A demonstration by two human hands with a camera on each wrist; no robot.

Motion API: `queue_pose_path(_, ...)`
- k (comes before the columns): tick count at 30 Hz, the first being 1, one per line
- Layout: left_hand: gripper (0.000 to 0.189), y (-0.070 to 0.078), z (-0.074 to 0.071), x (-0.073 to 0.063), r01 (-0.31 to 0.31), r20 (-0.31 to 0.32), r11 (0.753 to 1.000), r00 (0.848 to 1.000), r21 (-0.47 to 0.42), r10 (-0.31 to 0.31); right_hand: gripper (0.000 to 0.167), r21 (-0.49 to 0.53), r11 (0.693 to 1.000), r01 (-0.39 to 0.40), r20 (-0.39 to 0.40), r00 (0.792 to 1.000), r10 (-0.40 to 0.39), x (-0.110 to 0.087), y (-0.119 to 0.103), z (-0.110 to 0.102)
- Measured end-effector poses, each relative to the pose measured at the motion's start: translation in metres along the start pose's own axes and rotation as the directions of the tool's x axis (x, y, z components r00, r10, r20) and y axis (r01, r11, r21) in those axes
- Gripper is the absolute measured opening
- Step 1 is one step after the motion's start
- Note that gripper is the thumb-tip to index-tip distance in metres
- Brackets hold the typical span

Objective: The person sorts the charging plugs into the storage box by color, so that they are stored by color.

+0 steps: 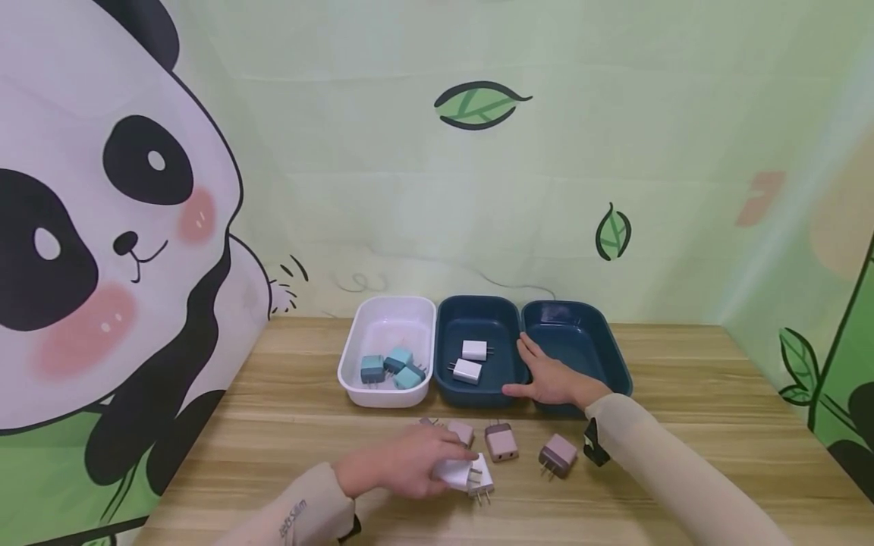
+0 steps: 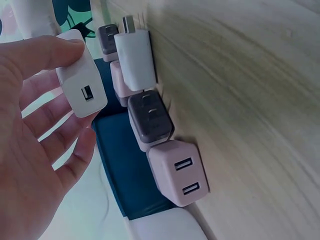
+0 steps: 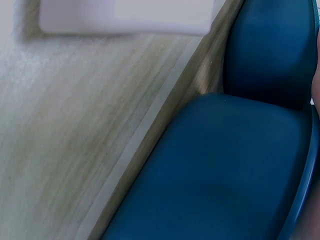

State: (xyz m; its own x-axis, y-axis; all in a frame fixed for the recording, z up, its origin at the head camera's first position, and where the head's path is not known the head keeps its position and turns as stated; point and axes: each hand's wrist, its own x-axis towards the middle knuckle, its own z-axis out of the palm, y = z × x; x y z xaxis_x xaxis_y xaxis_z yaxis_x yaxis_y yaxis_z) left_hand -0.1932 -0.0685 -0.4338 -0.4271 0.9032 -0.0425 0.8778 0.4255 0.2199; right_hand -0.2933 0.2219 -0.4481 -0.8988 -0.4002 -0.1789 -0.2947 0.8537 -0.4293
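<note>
A white charger (image 1: 456, 476) is pinched by the left hand (image 1: 413, 461) just above the wood-grain counter (image 1: 273, 432), near pink chargers (image 1: 504, 443). The meeting rims of two blue trays (image 1: 478, 397) are touched by the right hand (image 1: 554, 379), its fingers spread. Counter room is seen on both sides, bounded behind by a leaf-patterned green wall (image 1: 369, 167).

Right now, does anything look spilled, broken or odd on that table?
Nothing looks spilled or broken. The pink chargers lie at differing angles on the table, outside the trays, a little untidy, but nothing stands out.
</note>
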Motion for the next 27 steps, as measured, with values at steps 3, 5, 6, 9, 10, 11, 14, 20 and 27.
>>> queue_pose_path(3, 0.051, -0.001, -0.003, 0.0, -0.021, -0.033, 1.0, 0.999, 0.023, 0.022, 0.106, -0.001, 1.0, -0.004, 0.001, 1.0, 0.004, 0.001, 0.001, 0.001)
queue_pose_path(5, 0.051, -0.002, -0.004, 0.0, -0.03, -0.049, 0.999, 0.998, 0.036, 0.032, 0.106, -0.003, 1.0, -0.005, -0.001, 1.0, 0.005, 0.001, 0.002, 0.001)
queue_pose_path(6, 0.05, -0.003, -0.005, 0.001, -0.031, -0.053, 0.999, 0.998, 0.036, 0.033, 0.106, -0.003, 1.0, -0.004, -0.003, 1.0, 0.004, 0.002, 0.002, 0.001)
queue_pose_path(9, 0.049, -0.005, -0.007, 0.002, -0.021, -0.045, 1.0, 0.999, 0.022, 0.022, 0.105, -0.007, 1.0, -0.004, -0.005, 1.0, 0.004, 0.001, 0.001, 0.001)
queue_pose_path(10, 0.049, -0.005, -0.008, 0.002, -0.013, -0.04, 1.0, 0.999, 0.012, 0.013, 0.105, -0.007, 1.0, -0.004, -0.006, 1.0, 0.004, 0.001, 0.001, 0.001)
queue_pose_path(11, 0.048, -0.006, -0.008, 0.002, -0.004, -0.035, 1.0, 0.999, 0.003, 0.004, 0.105, -0.004, 1.0, -0.004, -0.006, 1.0, 0.004, 0.001, 0.001, 0.001)
queue_pose_path(14, 0.048, -0.006, -0.011, 0.002, 0.019, -0.03, 1.0, 0.999, -0.011, -0.019, 0.105, -0.004, 1.0, -0.008, -0.003, 1.0, 0.008, 0.001, 0.001, 0.001)
queue_pose_path(20, 0.046, -0.007, -0.014, 0.002, 0.043, -0.048, 0.999, 0.998, -0.005, -0.043, 0.104, 0.001, 1.0, -0.007, 0.002, 1.0, 0.007, 0.001, 0.002, 0.001)
queue_pose_path(27, 0.043, -0.01, -0.019, 0.001, 0.053, -0.07, 0.999, 0.996, -0.009, -0.053, 0.104, -0.002, 1.0, -0.017, 0.002, 1.0, 0.017, 0.002, 0.003, 0.002)
